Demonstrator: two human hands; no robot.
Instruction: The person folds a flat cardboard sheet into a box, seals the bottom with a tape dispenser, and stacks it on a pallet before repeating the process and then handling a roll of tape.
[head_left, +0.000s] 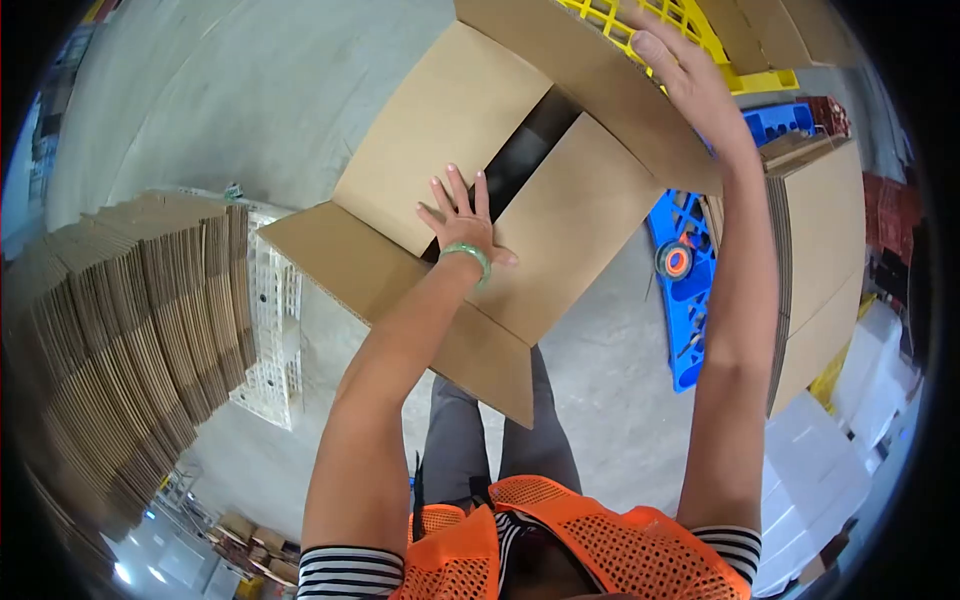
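1. Floor [225, 110], grey, smooth, beneath all items.
2. Stack of flat cartons [130, 330], brown, many sheets, at the left side of the view.
3. Carton [580, 220], brown, directly in front of the person's legs. Two flaps folded inward, a dark gap between them; near flap [400, 275] and far flap [590, 80] angled outward.
4. Folded cartons [820, 260], brown, a bundle at the right side.
5. Safety vest [620, 540], orange mesh, worn over a striped top.
6. Yellow pallet [705, 30], lattice type, beyond the far flap.
7. Blue pallet [685, 340], plastic, between carton and bundle.
8. White pallet [272, 330], plastic, beside the left stack.
9. Left hand [466, 225], palm down on the folded flaps, across the gap; fingers spread wide, grasping nothing.
10. Right hand [685, 80], raised at the far flap's outer edge; open, fingers extended; contact cannot be told.
11. Tape roll [678, 262], orange-rimmed, on the blue pallet.
12. Bracelet [470, 250], green, on the left wrist.
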